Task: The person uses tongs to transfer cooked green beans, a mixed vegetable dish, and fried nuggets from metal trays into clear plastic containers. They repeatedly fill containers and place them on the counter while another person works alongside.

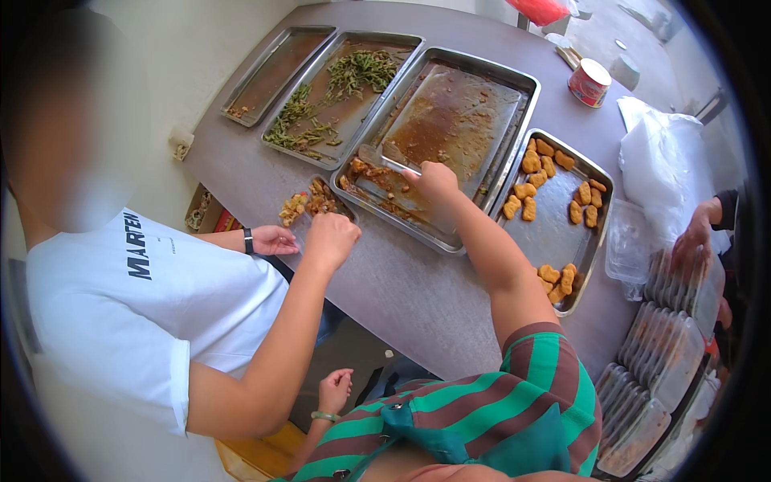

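My right hand (pixel 435 181) is closed on the handle of a metal serving spoon (pixel 385 158), over the near left corner of a large metal tray (pixel 530 90). Brown sauce and scraps of cooked food (pixel 368 173) lie in that tray beside the spoon, and a flat metal sheet or tray sits inside it. My left hand (pixel 336 388), with a bangle at its wrist, hangs below the table edge near my body; its fingers are curled and nothing shows in them. Left of the large tray, a co-worker's hand (pixel 332 238) is over a container of food (pixel 324 196).
A tray of green vegetables (pixel 361 69) and a narrow tray (pixel 265 78) stand left. Right are a tray of nuggets (pixel 548 241), a paper tub (pixel 589 84), plastic bags (pixel 662 150) and stacked lidded boxes (pixel 662 349). Another person's hand (pixel 692 238) touches the boxes.
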{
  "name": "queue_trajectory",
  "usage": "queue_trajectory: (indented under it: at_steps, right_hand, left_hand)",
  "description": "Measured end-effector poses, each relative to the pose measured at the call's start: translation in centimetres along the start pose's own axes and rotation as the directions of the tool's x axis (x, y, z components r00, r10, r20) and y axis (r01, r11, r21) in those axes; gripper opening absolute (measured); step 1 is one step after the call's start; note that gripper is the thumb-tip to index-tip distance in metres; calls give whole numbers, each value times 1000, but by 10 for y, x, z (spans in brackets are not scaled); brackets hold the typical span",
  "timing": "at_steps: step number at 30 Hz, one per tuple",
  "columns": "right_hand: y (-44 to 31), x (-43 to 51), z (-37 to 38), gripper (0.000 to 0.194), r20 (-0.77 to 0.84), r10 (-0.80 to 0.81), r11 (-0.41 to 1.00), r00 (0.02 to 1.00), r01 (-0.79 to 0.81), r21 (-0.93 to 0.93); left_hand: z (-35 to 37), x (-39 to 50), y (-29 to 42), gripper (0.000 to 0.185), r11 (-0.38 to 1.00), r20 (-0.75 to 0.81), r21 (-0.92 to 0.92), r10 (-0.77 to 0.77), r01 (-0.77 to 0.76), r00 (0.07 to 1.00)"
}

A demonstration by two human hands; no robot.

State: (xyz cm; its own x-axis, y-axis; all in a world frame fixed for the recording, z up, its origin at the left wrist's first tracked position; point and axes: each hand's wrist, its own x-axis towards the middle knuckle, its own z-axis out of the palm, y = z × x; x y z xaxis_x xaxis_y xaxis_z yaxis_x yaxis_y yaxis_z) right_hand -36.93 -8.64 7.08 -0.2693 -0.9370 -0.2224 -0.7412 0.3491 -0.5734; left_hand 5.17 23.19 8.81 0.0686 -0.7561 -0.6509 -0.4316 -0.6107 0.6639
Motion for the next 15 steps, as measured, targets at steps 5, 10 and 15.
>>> queue_trajectory:
  at_steps: [5,10,15]
  right_hand:
    - [-15,12,32,51,-60,-187,980,981,182,-78]
    - [-16,-2,53,38,-152,-293,950,944,270,-155]
    - [-18,-9,44,35,-79,-201,977,976,194,-89]
  left_hand:
    - [-4,-13,-16,18,999,-38,-20,-34,33,999]
    - [5,-17,-19,18,997,-34,-43,-67,65,997]
    - [13,-17,-10,18,999,-17,-36,-40,39,999]
